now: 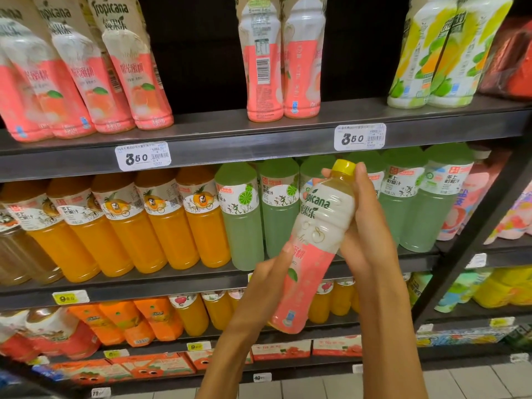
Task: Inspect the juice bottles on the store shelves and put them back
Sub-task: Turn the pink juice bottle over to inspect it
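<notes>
Both hands wrapped round the peach bottle (pixel 313 249), right hand (pixel 365 226) up top, left hand (pixel 267 280) low, so I'd rotate it slowly to read the label.

Glossy plastic bottle (pixel 316 243) with shiny label; matt dark metal shelf (pixel 230 142).

Bright, even store light; glare on the upper bottles (pixel 121 59), edges bent and softened by wide-angle distortion.
</notes>
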Demonstrator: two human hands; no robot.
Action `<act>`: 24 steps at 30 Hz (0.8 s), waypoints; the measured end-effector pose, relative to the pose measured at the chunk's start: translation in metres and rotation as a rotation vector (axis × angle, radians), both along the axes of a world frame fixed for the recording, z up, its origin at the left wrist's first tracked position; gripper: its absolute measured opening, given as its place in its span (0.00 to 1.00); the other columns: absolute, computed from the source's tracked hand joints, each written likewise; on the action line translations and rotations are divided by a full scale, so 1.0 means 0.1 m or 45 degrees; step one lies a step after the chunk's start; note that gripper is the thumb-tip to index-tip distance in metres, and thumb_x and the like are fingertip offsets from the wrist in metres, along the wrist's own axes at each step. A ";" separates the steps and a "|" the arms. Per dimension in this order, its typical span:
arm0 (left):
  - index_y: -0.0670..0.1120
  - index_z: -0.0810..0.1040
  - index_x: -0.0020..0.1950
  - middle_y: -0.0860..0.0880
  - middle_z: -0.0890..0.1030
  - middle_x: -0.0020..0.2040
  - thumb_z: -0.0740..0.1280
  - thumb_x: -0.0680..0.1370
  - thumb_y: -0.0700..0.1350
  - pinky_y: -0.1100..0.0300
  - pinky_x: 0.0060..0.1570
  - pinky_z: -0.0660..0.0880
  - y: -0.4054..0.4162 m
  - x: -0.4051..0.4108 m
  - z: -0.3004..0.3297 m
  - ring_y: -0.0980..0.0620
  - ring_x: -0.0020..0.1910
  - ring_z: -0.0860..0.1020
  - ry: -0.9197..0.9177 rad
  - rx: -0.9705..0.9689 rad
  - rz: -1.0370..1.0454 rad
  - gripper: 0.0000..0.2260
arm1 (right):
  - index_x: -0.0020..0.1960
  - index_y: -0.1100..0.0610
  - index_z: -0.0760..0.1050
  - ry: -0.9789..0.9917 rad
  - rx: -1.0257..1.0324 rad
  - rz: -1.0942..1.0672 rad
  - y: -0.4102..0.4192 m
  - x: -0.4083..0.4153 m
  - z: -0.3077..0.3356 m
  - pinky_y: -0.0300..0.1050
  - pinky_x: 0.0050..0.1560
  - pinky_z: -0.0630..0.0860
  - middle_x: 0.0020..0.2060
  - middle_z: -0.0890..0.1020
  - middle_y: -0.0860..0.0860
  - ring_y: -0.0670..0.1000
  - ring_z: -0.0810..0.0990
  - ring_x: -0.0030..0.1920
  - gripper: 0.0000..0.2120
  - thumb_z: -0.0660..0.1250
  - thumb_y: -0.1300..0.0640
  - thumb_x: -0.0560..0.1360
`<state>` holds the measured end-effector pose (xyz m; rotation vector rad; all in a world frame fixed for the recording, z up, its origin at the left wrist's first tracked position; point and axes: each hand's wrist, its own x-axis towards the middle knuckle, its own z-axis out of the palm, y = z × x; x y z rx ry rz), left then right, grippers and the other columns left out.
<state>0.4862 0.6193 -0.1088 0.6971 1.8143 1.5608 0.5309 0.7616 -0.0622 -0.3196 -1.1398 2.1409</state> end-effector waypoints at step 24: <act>0.52 0.83 0.49 0.44 0.84 0.44 0.58 0.71 0.71 0.54 0.45 0.78 0.01 0.00 0.05 0.50 0.42 0.83 -0.236 0.181 -0.103 0.26 | 0.57 0.59 0.77 -0.100 -0.012 0.203 0.14 -0.27 0.16 0.53 0.55 0.76 0.50 0.79 0.58 0.54 0.79 0.48 0.21 0.63 0.42 0.76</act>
